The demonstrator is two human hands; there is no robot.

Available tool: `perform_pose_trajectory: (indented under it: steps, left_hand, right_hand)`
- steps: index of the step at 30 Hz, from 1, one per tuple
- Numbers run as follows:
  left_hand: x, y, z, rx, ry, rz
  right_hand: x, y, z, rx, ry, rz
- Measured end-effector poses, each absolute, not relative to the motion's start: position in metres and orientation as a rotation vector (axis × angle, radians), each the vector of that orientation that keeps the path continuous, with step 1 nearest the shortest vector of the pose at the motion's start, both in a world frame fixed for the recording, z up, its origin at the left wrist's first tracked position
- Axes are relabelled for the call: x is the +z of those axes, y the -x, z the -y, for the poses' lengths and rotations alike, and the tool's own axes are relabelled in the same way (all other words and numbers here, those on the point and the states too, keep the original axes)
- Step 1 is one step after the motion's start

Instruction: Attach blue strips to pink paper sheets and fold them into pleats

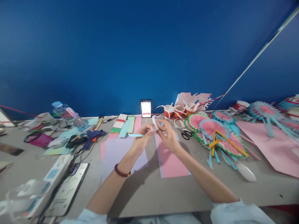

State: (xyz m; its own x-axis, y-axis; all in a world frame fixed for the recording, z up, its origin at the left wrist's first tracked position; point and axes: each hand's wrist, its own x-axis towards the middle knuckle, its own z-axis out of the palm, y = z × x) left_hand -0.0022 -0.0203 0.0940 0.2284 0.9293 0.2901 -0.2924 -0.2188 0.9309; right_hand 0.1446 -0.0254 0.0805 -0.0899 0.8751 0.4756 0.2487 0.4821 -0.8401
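In the middle of the head view my left hand (143,139) is closed, with a narrow light-blue paper strip (136,135) sticking out to its left. My right hand (168,137) is closed on a curved white band (154,121), perhaps tape or paper. The fingertips of both hands meet around the band's lower part, so how strip and band join is hidden. Below the hands lie lilac paper (123,155) and pink paper (171,158). Black-handled scissors (187,134) rest to the right of my right hand.
Folded paper fans (216,132) are piled at the right, near a white computer mouse (246,172). At the left lie a glue gun (92,137), a power strip (52,183), a phone (70,186) and a water bottle (70,115). A lit screen (146,109) leans against the blue wall.
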Motion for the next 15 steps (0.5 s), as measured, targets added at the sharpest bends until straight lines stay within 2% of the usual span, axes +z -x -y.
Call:
perform_pose_trajectory:
  steps: [15]
  left_hand:
    - [0.0944, 0.0051, 0.0192, 1.28, -1.316, -0.705]
  right_hand:
    - [0.0795, -0.145, 0.0222, 0.735, 1.028, 1.614]
